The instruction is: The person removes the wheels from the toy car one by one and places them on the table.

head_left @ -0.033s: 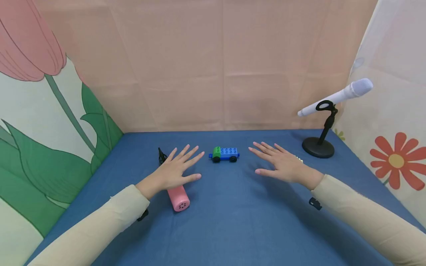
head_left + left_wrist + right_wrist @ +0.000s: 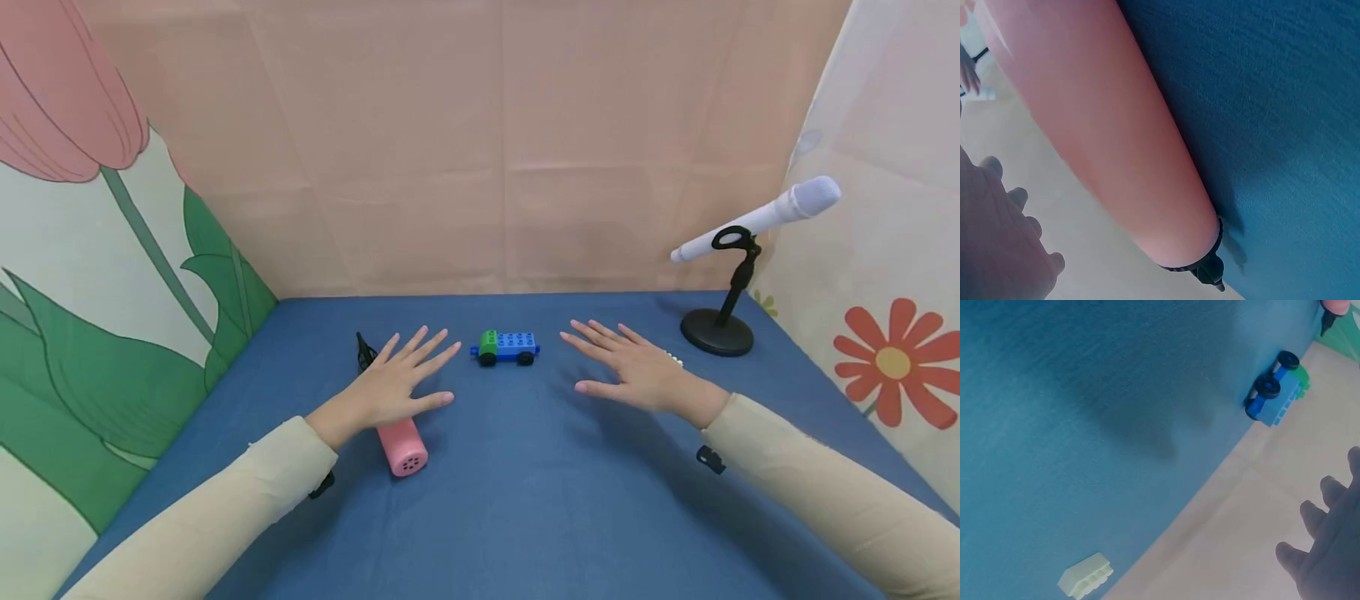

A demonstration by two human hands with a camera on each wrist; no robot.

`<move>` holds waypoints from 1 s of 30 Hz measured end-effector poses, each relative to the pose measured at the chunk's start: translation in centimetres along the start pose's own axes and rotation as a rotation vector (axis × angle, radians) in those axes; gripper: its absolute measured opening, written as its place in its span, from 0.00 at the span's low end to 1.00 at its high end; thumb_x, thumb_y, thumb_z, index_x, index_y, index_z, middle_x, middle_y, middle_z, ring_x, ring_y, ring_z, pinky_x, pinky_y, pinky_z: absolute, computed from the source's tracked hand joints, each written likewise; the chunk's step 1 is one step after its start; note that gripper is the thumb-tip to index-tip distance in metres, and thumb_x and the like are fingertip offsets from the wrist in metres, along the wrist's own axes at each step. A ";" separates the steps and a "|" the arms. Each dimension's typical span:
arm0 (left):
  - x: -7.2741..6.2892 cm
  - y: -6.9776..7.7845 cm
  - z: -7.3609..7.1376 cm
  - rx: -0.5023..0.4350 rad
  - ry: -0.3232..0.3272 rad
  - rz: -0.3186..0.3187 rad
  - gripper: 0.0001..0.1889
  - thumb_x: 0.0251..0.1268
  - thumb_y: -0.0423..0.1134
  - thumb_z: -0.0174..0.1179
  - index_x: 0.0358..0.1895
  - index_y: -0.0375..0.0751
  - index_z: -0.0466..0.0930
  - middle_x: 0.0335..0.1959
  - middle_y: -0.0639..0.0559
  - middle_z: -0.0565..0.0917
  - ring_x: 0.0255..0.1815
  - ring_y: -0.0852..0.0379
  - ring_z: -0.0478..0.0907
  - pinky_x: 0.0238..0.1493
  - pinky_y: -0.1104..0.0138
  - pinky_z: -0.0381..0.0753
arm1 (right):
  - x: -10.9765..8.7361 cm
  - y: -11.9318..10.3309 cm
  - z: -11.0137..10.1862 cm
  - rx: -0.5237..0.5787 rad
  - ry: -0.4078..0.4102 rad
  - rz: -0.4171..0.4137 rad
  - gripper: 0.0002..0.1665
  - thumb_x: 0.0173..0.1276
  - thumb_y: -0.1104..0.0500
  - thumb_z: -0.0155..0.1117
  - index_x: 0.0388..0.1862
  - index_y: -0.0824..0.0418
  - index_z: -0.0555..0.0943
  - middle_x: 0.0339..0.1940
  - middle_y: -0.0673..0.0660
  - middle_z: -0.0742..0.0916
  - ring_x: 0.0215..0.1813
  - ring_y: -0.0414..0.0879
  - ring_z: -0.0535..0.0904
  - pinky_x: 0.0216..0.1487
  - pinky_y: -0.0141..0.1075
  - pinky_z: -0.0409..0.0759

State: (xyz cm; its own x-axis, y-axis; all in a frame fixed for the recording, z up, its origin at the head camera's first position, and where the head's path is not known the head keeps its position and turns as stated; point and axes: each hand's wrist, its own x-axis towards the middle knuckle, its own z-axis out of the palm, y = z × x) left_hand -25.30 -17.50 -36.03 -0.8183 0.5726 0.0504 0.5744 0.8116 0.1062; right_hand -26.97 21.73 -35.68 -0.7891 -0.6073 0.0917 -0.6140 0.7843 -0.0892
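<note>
No text, label, brand, number or sign could be read in any of the three views. In the head view, no lettering could be made out on the pink cylinder (image 2: 403, 450) left of centre, the toy truck (image 2: 513, 343) at the middle, or the white microphone (image 2: 780, 210) and its black stand (image 2: 716, 335) at the right. The printed tulip (image 2: 71, 92) at the upper left and the red flower (image 2: 892, 362) at the right edge carried no readable words. The pale block (image 2: 1085, 575) at the lower left of the right wrist view bore no legible mark.
</note>
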 end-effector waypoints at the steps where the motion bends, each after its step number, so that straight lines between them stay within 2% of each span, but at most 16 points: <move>1: 0.0 0.1 0.0 -0.003 0.003 0.005 0.40 0.67 0.72 0.39 0.78 0.66 0.39 0.81 0.57 0.41 0.81 0.49 0.32 0.75 0.44 0.29 | 0.0 0.1 0.0 0.000 0.002 0.000 0.46 0.67 0.31 0.52 0.79 0.36 0.47 0.81 0.48 0.52 0.81 0.53 0.44 0.75 0.61 0.42; 8: 0.3 0.3 0.0 0.009 -0.002 0.010 0.40 0.66 0.73 0.38 0.78 0.66 0.38 0.80 0.58 0.40 0.81 0.48 0.34 0.75 0.45 0.30 | -0.5 0.4 0.4 0.008 0.004 0.004 0.47 0.67 0.29 0.52 0.79 0.38 0.48 0.81 0.48 0.51 0.81 0.53 0.43 0.75 0.61 0.41; 10: 0.4 0.2 -0.1 0.012 0.015 0.016 0.40 0.67 0.72 0.39 0.78 0.65 0.40 0.80 0.57 0.41 0.81 0.47 0.35 0.75 0.44 0.32 | -0.5 0.5 0.4 0.004 0.012 0.004 0.47 0.67 0.28 0.50 0.79 0.38 0.47 0.81 0.48 0.51 0.81 0.52 0.43 0.75 0.60 0.40; 16: 0.8 0.0 -0.2 0.039 0.004 0.011 0.41 0.66 0.73 0.38 0.77 0.68 0.36 0.80 0.59 0.38 0.81 0.51 0.33 0.76 0.47 0.33 | -0.4 0.4 0.4 0.010 0.025 0.000 0.47 0.66 0.27 0.49 0.79 0.37 0.47 0.81 0.48 0.52 0.81 0.51 0.41 0.76 0.59 0.39; 25: 1.1 0.1 -0.6 0.032 0.039 0.019 0.42 0.66 0.73 0.41 0.78 0.65 0.38 0.81 0.55 0.42 0.81 0.47 0.37 0.76 0.44 0.36 | 0.2 0.7 0.4 0.006 0.023 0.022 0.49 0.65 0.27 0.52 0.79 0.38 0.47 0.81 0.49 0.55 0.81 0.52 0.43 0.76 0.59 0.40; 30: 1.3 0.2 -0.4 0.011 0.024 0.016 0.43 0.65 0.73 0.43 0.78 0.64 0.38 0.81 0.54 0.42 0.81 0.48 0.36 0.76 0.44 0.37 | 0.3 0.9 0.5 0.038 0.031 0.019 0.52 0.62 0.27 0.55 0.79 0.42 0.49 0.80 0.52 0.58 0.81 0.55 0.47 0.75 0.60 0.42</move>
State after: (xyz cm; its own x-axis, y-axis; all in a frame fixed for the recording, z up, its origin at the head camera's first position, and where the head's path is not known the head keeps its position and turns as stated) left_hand -26.28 -16.66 -35.55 -0.8091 0.5828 0.0760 0.5877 0.8036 0.0938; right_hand -27.77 22.24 -36.18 -0.8002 -0.5875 0.1203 -0.5994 0.7900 -0.1289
